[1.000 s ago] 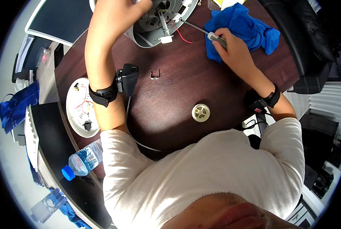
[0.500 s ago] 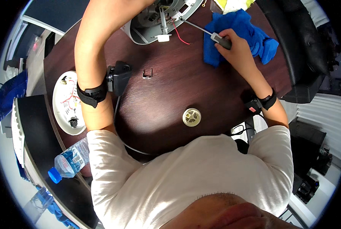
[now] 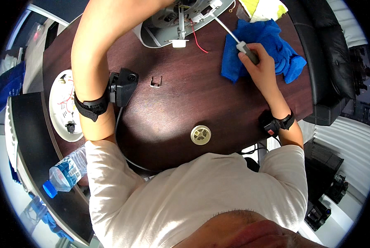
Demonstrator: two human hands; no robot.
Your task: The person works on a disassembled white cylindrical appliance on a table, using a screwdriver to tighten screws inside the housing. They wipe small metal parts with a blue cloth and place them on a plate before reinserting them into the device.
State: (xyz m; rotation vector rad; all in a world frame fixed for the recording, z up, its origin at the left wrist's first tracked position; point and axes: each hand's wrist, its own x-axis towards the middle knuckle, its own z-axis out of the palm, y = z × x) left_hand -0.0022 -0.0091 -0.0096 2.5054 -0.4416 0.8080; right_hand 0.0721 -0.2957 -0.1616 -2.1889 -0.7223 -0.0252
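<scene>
Gripped by my right hand [image 3: 260,66] is a grey-handled screwdriver [image 3: 247,51], its shaft reaching up-left to a white fitting inside the rim of a grey metal appliance housing [image 3: 160,31] at the top. A red wire [image 3: 197,41] hangs out of the housing, beside a metal strut with a white end piece [image 3: 179,43]. My left hand [image 3: 160,4] reaches to the housing at the top edge, its fingers out of frame. A crumpled blue cloth [image 3: 284,58] lies beside and under my right hand. A small metal bracket [image 3: 155,82] sits on the dark wooden table.
A round cream plastic part [image 3: 200,134] sits near the front edge. An oval white cover with wires [image 3: 61,99] and a water bottle [image 3: 67,169] are left. Yellow-white cloth [image 3: 263,10] lies top right. A black leather chair [image 3: 329,78] borders the table. Wrist devices [image 3: 123,84] trail cables.
The view has shifted, with table items sitting further left. The screwdriver now tilts more steeply, my right hand lower relative to the housing. My left hand has gone mostly beyond the top edge.
</scene>
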